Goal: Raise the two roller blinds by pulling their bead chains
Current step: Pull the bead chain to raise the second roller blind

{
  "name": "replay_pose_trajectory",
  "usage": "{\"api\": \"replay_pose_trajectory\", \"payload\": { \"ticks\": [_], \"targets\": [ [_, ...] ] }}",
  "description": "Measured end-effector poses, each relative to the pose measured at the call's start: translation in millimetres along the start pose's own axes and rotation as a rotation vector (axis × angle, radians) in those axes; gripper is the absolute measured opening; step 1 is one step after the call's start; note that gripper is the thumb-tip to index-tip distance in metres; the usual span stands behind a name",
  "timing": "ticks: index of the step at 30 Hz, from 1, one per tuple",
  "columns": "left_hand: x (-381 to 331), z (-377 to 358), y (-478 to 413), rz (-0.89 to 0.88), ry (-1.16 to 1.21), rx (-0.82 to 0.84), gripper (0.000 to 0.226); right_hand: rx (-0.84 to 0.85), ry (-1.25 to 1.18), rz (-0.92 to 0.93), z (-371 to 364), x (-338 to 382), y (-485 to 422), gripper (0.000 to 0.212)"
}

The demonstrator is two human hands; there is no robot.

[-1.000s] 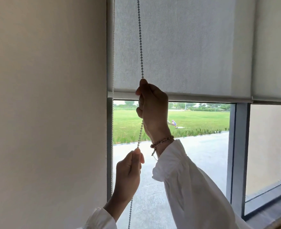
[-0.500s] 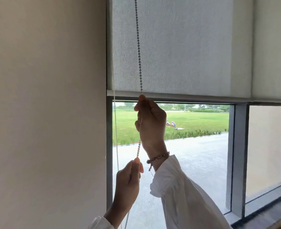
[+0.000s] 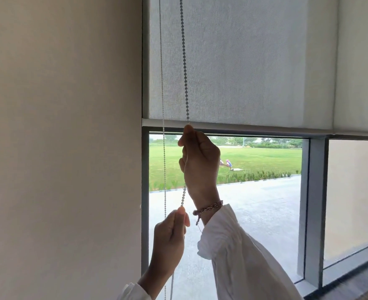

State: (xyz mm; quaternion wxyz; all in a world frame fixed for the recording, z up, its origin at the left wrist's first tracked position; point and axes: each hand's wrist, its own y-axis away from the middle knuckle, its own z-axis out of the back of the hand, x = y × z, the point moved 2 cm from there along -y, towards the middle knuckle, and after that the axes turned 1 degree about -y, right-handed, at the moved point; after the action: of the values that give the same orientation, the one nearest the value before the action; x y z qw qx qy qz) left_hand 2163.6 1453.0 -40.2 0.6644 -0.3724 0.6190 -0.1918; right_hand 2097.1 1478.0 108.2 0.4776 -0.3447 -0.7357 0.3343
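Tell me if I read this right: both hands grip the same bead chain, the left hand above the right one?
Not quite. In the head view both hands do grip the same bead chain, but the right hand is the upper one, just under the blind's bottom bar; the left hand is below it.

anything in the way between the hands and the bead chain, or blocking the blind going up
Nothing visible. The right hand and the left hand are both shut on the bead chain itself, and the blind hangs clear in front of the window frame. Its roller at the top is out of view.
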Motion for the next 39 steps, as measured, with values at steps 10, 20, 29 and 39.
{"api": "replay_pose_trajectory", "payload": {
  "ticks": [10, 20, 29, 39],
  "targets": [
    [-5, 3, 2, -0.022, -0.007, -0.002, 0.035, -0.033, -0.057, 0.033, -2, 4, 5, 0.034],
    [-11, 3, 4, -0.033, -0.023, 0.003, 0.035, -0.068, -0.06, 0.033, -2, 9, 6, 0.036],
    [-13, 4, 5, -0.049, -0.045, 0.0, 0.037, -0.082, -0.011, 0.063, -4, 9, 7, 0.035],
    [-11, 6, 8, -0.062, -0.065, 0.004, 0.036, -0.087, 0.0, 0.076, -2, 6, 11, 0.035]
  ]
}}
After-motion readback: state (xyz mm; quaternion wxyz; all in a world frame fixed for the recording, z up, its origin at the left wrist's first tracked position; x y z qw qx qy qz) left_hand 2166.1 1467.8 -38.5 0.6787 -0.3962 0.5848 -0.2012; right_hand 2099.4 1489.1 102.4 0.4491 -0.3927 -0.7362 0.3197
